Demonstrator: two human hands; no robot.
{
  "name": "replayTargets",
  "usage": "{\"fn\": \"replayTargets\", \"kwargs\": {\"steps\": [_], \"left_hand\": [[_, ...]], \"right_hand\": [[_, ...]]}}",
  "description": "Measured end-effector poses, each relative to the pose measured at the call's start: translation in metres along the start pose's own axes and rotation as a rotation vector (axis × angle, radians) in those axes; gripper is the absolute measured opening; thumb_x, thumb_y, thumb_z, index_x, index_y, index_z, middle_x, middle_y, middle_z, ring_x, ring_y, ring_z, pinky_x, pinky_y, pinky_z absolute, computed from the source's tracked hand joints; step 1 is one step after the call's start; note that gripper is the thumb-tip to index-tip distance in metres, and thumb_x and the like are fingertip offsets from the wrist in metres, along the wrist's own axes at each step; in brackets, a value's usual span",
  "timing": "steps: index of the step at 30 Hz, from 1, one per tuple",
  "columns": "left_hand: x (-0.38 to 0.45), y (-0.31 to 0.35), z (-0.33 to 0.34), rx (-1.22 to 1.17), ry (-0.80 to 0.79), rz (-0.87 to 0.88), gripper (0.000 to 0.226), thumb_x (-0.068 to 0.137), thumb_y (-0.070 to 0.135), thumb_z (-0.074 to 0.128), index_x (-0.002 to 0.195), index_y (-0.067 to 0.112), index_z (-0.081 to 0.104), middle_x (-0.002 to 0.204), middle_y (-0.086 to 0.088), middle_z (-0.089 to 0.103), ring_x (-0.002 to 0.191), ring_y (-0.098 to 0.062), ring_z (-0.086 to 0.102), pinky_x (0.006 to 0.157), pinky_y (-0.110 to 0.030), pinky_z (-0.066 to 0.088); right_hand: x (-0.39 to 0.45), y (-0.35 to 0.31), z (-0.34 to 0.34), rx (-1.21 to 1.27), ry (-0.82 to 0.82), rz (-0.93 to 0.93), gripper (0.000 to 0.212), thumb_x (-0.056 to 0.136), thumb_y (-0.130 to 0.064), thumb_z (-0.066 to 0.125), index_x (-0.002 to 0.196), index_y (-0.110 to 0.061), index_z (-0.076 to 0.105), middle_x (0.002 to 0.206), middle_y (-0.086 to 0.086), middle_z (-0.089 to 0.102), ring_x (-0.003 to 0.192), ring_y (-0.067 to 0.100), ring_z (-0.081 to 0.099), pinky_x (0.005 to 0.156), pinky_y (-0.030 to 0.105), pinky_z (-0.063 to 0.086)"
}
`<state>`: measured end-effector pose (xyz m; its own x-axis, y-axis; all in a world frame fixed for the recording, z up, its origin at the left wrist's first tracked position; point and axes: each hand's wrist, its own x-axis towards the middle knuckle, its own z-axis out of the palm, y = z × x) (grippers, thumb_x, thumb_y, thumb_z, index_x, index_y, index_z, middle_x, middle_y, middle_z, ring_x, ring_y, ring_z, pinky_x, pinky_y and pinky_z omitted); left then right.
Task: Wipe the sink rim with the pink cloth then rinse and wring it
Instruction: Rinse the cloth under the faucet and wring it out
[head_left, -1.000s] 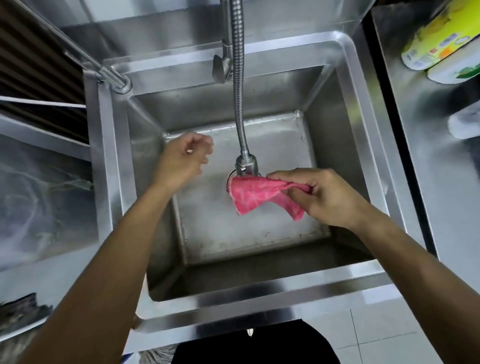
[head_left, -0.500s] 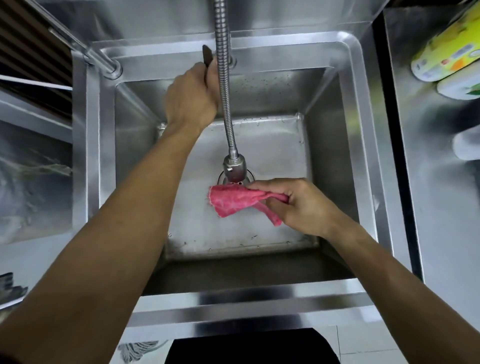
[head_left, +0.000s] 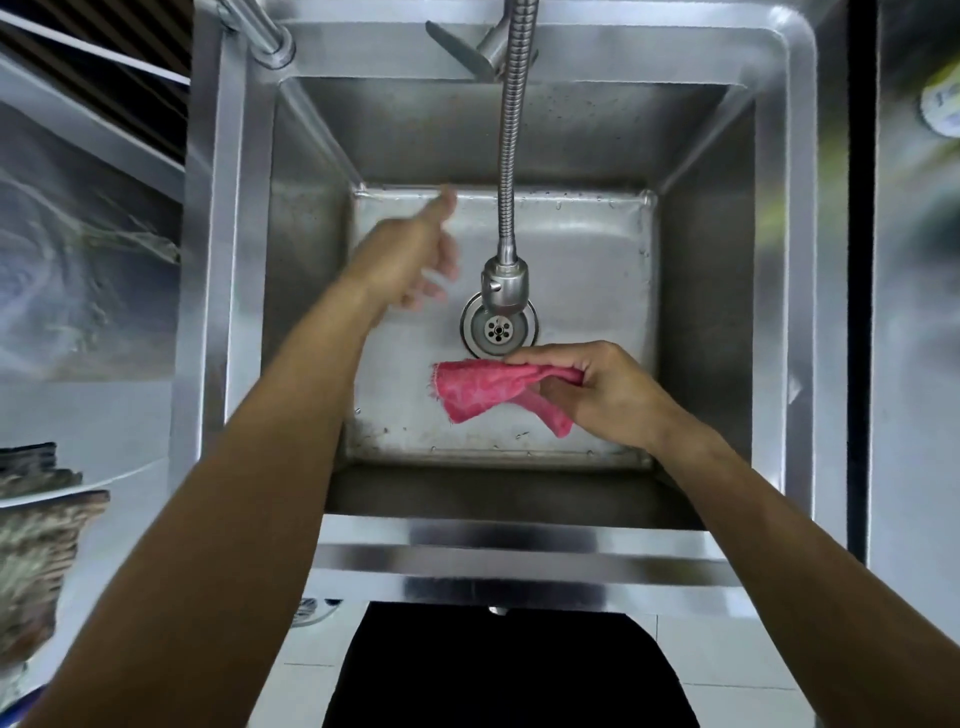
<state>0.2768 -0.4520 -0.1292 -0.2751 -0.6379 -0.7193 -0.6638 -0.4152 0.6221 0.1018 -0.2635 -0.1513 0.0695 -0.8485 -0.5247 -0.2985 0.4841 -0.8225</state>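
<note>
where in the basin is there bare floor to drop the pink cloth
Bare: the sink floor right of the spray head, and the front-left corner. Crowded: around the drain, between the left hand and the right hand gripping the pink cloth.

Sink (head_left: 784, 291): brushed stainless steel, dull sheen, speckled basin floor. Faucet hose (head_left: 511, 156): ribbed, shiny metal. Pink cloth (head_left: 480, 389): textured woven fabric, frayed edge.

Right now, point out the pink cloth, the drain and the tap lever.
pink cloth (head_left: 478, 389): head view, on its spread middle.
drain (head_left: 498, 329): head view, on the perforated strainer centre.
tap lever (head_left: 457, 49): head view, on the flat handle blade.
</note>
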Motion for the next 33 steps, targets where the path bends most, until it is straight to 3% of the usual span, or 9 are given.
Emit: {"fn": "replayTargets", "kwargs": {"steps": [3,5,9,13,16,18,22,25,33], "left_hand": [[-0.035,-0.065,0.012,0.1,-0.328,-0.072,0.073,0.084,0.091,0.032,0.118,0.039,0.071,0.123,0.013,0.072,0.113,-0.011,0.065,0.096,-0.038,0.047],[-0.049,-0.085,0.026,0.055,-0.403,-0.026,0.065,0.081,0.09,0.044,0.118,0.043,0.071,0.117,0.015,0.075,0.112,-0.005,0.065,0.1,-0.034,0.047],[-0.044,-0.101,0.058,0.036,-0.062,0.082,0.027,0.099,0.048,0.062,0.1,0.023,0.072,0.087,0.004,0.076,0.075,-0.005,0.069,0.071,-0.024,0.054],[-0.022,-0.098,0.096,-0.288,0.22,-0.12,0.026,0.097,0.042,0.057,0.099,0.018,0.068,0.096,-0.003,0.075,0.092,-0.023,0.072,0.086,-0.042,0.058],[-0.002,-0.088,0.11,-0.336,0.338,-0.142,0.035,0.097,0.045,0.05,0.078,0.017,0.06,0.081,-0.003,0.071,0.08,-0.024,0.068,0.081,-0.043,0.058],[0.003,-0.082,0.119,-0.298,0.327,-0.089,0.032,0.096,0.037,0.054,0.068,0.023,0.055,0.073,0.0,0.067,0.072,-0.021,0.063,0.078,-0.039,0.057],[0.011,-0.08,0.118,-0.22,0.263,-0.008,0.017,0.093,0.031,0.063,0.076,0.028,0.065,0.077,0.005,0.073,0.077,-0.016,0.07,0.075,-0.03,0.056],[0.024,-0.087,0.104,-0.211,0.264,-0.063,0.03,0.096,0.027,0.06,0.068,0.019,0.056,0.065,0.002,0.064,0.064,-0.017,0.06,0.07,-0.033,0.054],[0.02,-0.084,0.103,-0.163,0.146,-0.04,0.023,0.098,0.025,0.055,0.08,0.017,0.065,0.076,-0.005,0.072,0.071,-0.022,0.067,0.075,-0.039,0.059]], "right_hand": [[0.004,0.008,0.006,0.086,-0.001,0.04,0.044,0.096,0.006,0.058,0.128,-0.021,0.074,0.119,-0.01,0.077,0.112,0.005,0.072,0.105,0.033,0.055],[0.007,0.009,0.009,0.119,-0.002,0.058,0.039,0.098,0.002,0.061,0.13,-0.019,0.069,0.117,-0.003,0.077,0.108,0.008,0.073,0.099,0.031,0.059],[0.014,0.011,0.018,0.227,0.167,0.143,0.026,0.096,-0.009,0.07,0.119,-0.015,0.06,0.098,0.008,0.076,0.078,0.008,0.071,0.07,0.025,0.06],[0.037,0.016,0.048,0.222,0.473,0.209,0.011,0.102,-0.025,0.061,0.109,-0.017,0.063,0.095,-0.003,0.07,0.087,0.01,0.065,0.083,0.032,0.053],[0.051,0.007,0.077,0.082,0.546,0.197,0.015,0.106,-0.037,0.045,0.108,-0.022,0.049,0.095,-0.002,0.068,0.086,0.018,0.065,0.075,0.036,0.05],[0.063,0.008,0.076,-0.021,0.538,0.221,0.017,0.106,-0.036,0.039,0.108,-0.02,0.046,0.098,0.006,0.07,0.086,0.028,0.067,0.074,0.041,0.052],[0.075,0.019,0.065,0.005,0.471,0.271,0.018,0.108,-0.028,0.036,0.106,-0.014,0.048,0.095,0.012,0.071,0.084,0.032,0.069,0.074,0.046,0.058],[0.076,0.017,0.068,-0.088,0.346,0.158,0.019,0.107,-0.022,0.036,0.111,-0.015,0.053,0.094,0.012,0.071,0.08,0.026,0.069,0.074,0.041,0.058],[0.077,0.017,0.061,-0.121,0.319,0.211,0.022,0.106,-0.023,0.036,0.116,-0.015,0.053,0.095,0.008,0.07,0.083,0.028,0.069,0.075,0.041,0.057]]}}
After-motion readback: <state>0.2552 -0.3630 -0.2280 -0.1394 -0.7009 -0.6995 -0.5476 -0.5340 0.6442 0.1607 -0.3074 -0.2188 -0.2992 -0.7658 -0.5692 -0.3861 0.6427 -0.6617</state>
